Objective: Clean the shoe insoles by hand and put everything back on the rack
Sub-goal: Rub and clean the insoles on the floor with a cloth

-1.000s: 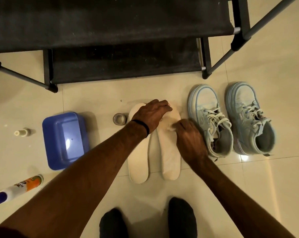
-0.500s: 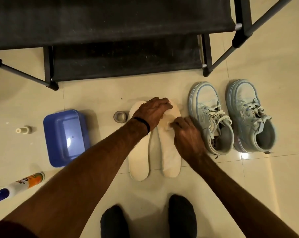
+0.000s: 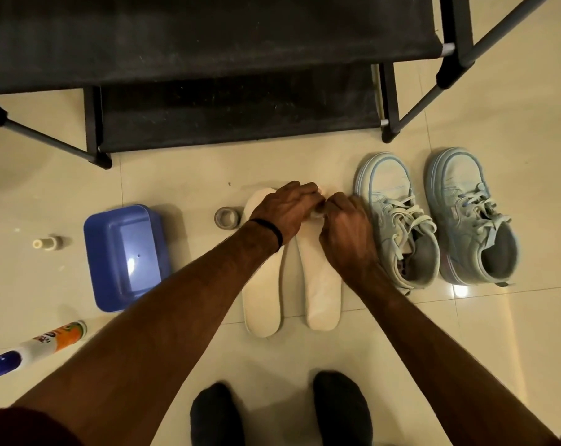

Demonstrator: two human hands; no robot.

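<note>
Cream floor tiles [image 3: 498,349] carry everything, just in front of the black rack [image 3: 208,91]. Two insoles [image 3: 263,300] lie flat, side by side, heels toward the person, presumably so the top faces can be wiped. Pale blue shoes [image 3: 433,226] stand just beside them; blue tub [image 3: 124,255] sits on the other side. Both arms reach forward, hands meeting over the toe ends. Left hand [image 3: 285,210] and right hand [image 3: 346,226] have fingers curled, pinching a small white wad [image 3: 317,214], likely a wipe.
</note>
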